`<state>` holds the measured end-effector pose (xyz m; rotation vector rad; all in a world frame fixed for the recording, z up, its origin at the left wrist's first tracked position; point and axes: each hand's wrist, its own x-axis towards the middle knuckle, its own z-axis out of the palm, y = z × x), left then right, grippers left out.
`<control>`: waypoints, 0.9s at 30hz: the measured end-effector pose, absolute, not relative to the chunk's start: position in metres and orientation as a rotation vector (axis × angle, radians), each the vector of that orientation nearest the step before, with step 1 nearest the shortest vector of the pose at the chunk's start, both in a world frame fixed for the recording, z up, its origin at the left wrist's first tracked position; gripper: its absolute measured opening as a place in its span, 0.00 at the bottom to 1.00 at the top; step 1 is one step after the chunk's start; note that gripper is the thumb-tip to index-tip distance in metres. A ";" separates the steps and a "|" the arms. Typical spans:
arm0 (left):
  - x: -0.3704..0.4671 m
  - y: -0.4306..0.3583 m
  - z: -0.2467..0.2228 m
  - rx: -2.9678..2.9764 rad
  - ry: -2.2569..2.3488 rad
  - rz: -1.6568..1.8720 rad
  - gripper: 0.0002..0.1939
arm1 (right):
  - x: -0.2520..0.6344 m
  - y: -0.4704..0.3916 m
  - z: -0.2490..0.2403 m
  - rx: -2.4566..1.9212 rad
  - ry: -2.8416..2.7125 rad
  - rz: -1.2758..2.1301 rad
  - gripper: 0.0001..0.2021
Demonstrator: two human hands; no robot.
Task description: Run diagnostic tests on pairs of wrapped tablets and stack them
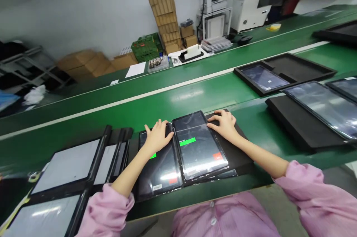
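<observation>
Two tablet-like screens in clear film lie side by side at the front edge of the bench. My left hand (156, 138) rests over the upper part of the left tablet (158, 173), fingers spread, fingertips close to the gap between the two. On the right tablet (202, 155) a green bar and an orange-red label show. My right hand (224, 123) is at its upper right edge, fingers apart, fingertips touching or very near the rim. Beneath my right hand and forearm lies a black foam tray (234, 151), partly covered by the right tablet.
Pale-faced panels (69, 164) in dark frames lie at the left. A foam tray (304, 66) holding a screen sits on the green belt (156, 105); large glossy panels (323, 105) rest on foam at the right. Behind stand cardboard boxes (80, 62) and a green crate (145, 47).
</observation>
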<state>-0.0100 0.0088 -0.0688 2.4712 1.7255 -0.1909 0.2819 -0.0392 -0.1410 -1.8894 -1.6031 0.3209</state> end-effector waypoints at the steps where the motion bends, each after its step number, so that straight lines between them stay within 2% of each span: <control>1: -0.005 0.007 -0.069 2.464 1.752 -0.214 0.29 | 0.283 -0.039 -0.146 -1.875 -1.592 0.301 0.03; 9: 0.003 0.013 -0.052 2.360 1.777 -0.391 0.30 | 0.297 -0.037 -0.162 -1.799 -1.571 0.284 0.11; 14: 0.017 0.019 -0.049 2.290 1.824 -0.520 0.41 | 0.303 -0.038 -0.164 -1.781 -1.583 0.283 0.16; 17: 0.027 0.022 -0.049 2.278 1.800 -0.590 0.44 | 0.303 -0.039 -0.165 -1.795 -1.590 0.265 0.17; 20: 0.029 0.023 -0.048 2.285 1.773 -0.621 0.43 | 0.302 -0.040 -0.165 -1.823 -1.606 0.241 0.16; 27: 0.025 0.021 -0.051 2.322 1.788 -0.588 0.35 | 0.304 -0.041 -0.166 -1.833 -1.633 0.243 0.15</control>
